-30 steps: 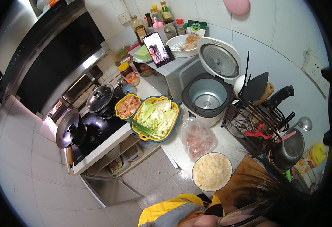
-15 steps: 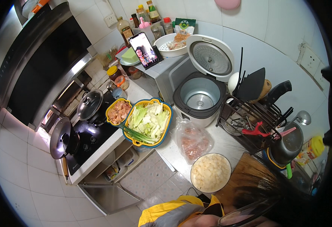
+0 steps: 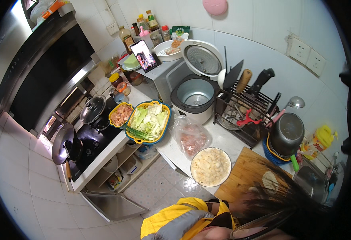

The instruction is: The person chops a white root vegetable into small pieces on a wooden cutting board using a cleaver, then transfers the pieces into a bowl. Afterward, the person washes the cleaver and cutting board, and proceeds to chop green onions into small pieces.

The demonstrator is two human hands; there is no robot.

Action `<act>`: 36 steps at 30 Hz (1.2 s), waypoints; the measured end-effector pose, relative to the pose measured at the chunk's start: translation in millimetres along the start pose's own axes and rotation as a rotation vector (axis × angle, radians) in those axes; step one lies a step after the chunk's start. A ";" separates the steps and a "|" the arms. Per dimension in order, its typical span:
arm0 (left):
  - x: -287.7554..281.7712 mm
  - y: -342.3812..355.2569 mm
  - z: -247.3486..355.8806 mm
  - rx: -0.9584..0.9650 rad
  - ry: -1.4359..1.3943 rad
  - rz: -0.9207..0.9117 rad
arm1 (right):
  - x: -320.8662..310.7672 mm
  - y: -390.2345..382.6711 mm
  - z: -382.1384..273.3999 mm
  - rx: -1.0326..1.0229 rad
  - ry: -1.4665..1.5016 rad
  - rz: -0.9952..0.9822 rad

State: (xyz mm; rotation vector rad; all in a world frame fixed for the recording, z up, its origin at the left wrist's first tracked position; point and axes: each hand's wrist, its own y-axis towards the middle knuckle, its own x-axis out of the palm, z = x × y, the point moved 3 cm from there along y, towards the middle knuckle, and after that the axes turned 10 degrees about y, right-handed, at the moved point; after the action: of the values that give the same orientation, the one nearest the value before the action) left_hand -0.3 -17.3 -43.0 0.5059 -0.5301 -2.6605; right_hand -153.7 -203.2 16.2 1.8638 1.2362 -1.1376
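A bowl of pale diced pieces (image 3: 210,168) sits beside a wooden cutting board (image 3: 235,178), partly hidden by my hair; a pale item (image 3: 269,180) on the board is too obscured to name. Behind the bowl lies a clear bag of pink meat (image 3: 190,136). A basket of cut cabbage and green onions (image 3: 146,122) stands beside a smaller basket of pink meat pieces (image 3: 120,115). An open rice cooker (image 3: 193,96) has an empty inner pot. My yellow-and-grey clothing (image 3: 171,220) fills the lower edge. I see neither of my hands.
A stove (image 3: 91,146) holds a wok (image 3: 61,144) and lidded pot (image 3: 92,110), below a range hood (image 3: 47,76). A propped phone (image 3: 143,54) stands near bottles. A knife rack (image 3: 239,116), upturned pot (image 3: 286,134) and sink (image 3: 309,178) are right; an open cabinet door (image 3: 113,206) hangs low.
The view has shifted, so the counter appears further left and higher. More of the cutting board and the sink at the right now shows. No item has visibly been moved.
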 end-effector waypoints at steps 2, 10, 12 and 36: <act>6.5 1.1 -7.3 -0.016 -0.029 0.029 | 5.4 2.9 5.5 0.038 0.028 0.008; 6.1 16.9 -10.1 -0.041 -0.068 0.220 | -18.9 8.6 -32.8 -0.023 0.075 0.010; -9.6 20.1 9.9 0.112 0.721 0.084 | -26.9 11.1 -41.1 -0.040 0.152 0.057; 0.4 28.2 59.9 -0.109 0.909 0.076 | -27.6 10.0 -35.4 -0.125 0.209 0.080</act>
State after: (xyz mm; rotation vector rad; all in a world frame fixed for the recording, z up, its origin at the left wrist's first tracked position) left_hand -17.1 -24.4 20.7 1.4879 -0.1134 -2.0532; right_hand -138.5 -187.9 56.8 1.9557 1.3018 -0.8206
